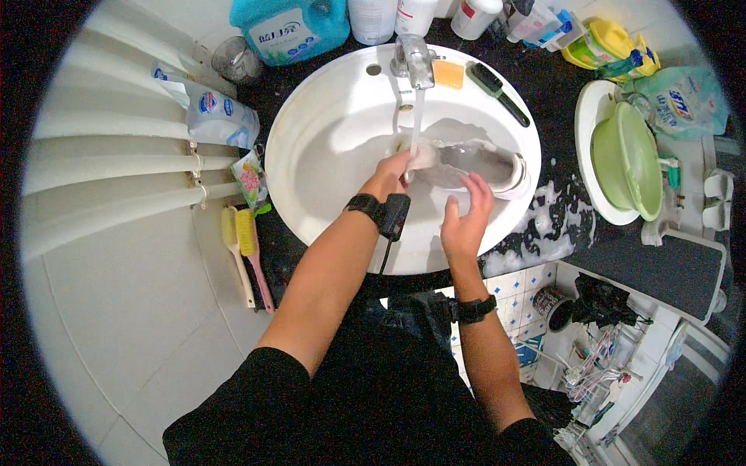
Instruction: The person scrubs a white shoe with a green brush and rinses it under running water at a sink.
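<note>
A wet white-and-grey shoe [451,159] lies in the white oval sink [311,194], its opening facing up. My left hand [394,171] is closed around the shoe's left end, right under the stream from the tap [416,62]. Water runs down onto that end beside my fingers. My right hand [466,217] hovers at the near side of the shoe, fingers apart and holding nothing. Each wrist wears a black strap; the left one carries a small black box with a cable.
A dark-handled brush [501,93] and an orange soap bar [448,74] rest on the sink's far rim. Foam [536,241] covers the counter at right. Beyond it leans a green basin [625,163]. Two yellow-bristled brushes [247,241] lie left; a blue jug [291,31] stands behind.
</note>
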`<state>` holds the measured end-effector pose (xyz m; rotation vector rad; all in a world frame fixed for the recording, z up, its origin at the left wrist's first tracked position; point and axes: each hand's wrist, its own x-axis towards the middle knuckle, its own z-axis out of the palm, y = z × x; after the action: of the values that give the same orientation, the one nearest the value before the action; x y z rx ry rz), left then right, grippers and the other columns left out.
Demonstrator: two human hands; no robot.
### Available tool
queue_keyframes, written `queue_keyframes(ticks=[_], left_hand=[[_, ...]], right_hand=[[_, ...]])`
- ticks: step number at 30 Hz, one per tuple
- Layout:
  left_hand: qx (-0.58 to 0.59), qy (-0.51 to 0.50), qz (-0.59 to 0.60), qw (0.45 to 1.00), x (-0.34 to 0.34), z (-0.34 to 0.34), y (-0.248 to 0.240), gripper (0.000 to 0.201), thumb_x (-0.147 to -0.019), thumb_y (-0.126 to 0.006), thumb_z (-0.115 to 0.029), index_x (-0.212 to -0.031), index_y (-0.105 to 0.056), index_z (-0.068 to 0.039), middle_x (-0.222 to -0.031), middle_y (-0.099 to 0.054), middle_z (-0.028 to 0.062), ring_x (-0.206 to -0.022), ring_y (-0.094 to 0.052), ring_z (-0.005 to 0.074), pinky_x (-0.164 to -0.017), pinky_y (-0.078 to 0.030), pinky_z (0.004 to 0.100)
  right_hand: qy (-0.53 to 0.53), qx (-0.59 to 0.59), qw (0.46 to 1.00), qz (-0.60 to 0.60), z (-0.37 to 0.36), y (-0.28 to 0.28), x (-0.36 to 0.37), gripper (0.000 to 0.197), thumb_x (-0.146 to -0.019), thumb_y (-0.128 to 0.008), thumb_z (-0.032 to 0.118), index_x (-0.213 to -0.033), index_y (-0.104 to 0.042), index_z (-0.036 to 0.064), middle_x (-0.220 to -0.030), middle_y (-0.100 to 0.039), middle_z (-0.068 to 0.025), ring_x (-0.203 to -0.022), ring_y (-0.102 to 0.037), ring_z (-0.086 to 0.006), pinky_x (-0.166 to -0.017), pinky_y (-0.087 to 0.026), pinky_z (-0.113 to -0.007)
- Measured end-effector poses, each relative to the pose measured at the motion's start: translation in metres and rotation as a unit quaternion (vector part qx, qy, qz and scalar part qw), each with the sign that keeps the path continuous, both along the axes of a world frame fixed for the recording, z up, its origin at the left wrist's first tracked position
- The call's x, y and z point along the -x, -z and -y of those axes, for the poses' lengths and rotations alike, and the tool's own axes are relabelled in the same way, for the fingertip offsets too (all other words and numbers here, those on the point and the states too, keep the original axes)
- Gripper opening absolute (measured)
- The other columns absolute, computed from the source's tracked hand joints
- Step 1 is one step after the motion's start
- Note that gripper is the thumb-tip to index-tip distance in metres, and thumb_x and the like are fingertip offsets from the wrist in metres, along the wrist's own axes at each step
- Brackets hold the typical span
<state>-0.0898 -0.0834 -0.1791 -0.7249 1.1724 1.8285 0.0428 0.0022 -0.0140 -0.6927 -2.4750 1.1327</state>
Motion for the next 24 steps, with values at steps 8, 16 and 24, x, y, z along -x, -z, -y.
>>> queue_keyframes(ticks=[8,16,24], left_hand=[[-0.034,-0.034,-0.111,0.993,0.011,0.002,-0.055,0.023,-0.08,-0.061,-0.008,-0.101,-0.057,0.001,-0.093,-0.061,0.0109,-0.086,-0.06,0.0226,-0.079,-0.05,0.032],[-0.141,-0.057,-0.04,0.988,0.0,0.008,-0.093,0.024,-0.094,-0.047,-0.02,-0.109,-0.053,-0.002,-0.099,-0.058,0.0088,-0.09,-0.058,0.02,-0.079,-0.05,0.0317],[-0.136,-0.039,-0.019,0.99,-0.005,0.026,-0.111,0.039,-0.097,-0.044,-0.033,-0.12,-0.048,-0.002,-0.109,-0.056,0.0108,-0.103,-0.055,0.0217,-0.09,-0.046,0.0363]], right_hand=[[-0.064,-0.087,0.993,-0.04,0.0,0.002,0.015,0.033,-0.08,-0.051,-0.001,-0.113,-0.055,0.0015,-0.119,-0.051,-0.0195,-0.113,-0.047,-0.0358,-0.1,-0.034,-0.041],[-0.172,0.077,0.982,-0.024,-0.004,0.049,0.09,0.045,-0.092,-0.047,0.025,-0.123,-0.044,-0.0073,-0.124,-0.046,-0.0286,-0.118,-0.041,-0.0444,-0.102,-0.031,-0.048],[-0.194,0.015,0.98,0.05,0.019,0.061,0.084,0.061,-0.093,-0.043,0.036,-0.132,-0.033,-0.0098,-0.137,-0.029,-0.0343,-0.13,-0.025,-0.0469,-0.109,-0.021,-0.048]])
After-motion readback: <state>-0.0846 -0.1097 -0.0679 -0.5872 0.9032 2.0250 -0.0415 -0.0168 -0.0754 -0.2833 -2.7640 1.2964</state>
